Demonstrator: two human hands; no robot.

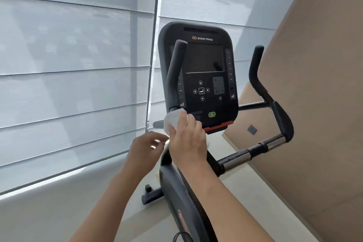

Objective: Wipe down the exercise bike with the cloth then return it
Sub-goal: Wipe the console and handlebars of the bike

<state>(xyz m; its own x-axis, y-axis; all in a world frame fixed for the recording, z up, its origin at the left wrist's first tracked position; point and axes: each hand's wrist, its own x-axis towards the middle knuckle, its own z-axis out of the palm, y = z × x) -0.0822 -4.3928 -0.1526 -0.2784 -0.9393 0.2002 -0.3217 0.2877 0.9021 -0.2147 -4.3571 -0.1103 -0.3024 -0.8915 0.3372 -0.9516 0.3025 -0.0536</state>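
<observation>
The right hand grasps the white cloth just below the bike's console; the left hand, beside it, hangs loose, holding nothing.

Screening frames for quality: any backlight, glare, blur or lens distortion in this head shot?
Head view: strong backlight through the window blinds, with a bright strip under their hem; wide-angle bend tilts the blind lines and window frame; dark console screen carries a faint reflection; left hand is slightly motion-blurred, its fingers soft; right hand and white cloth are sharper.
</observation>
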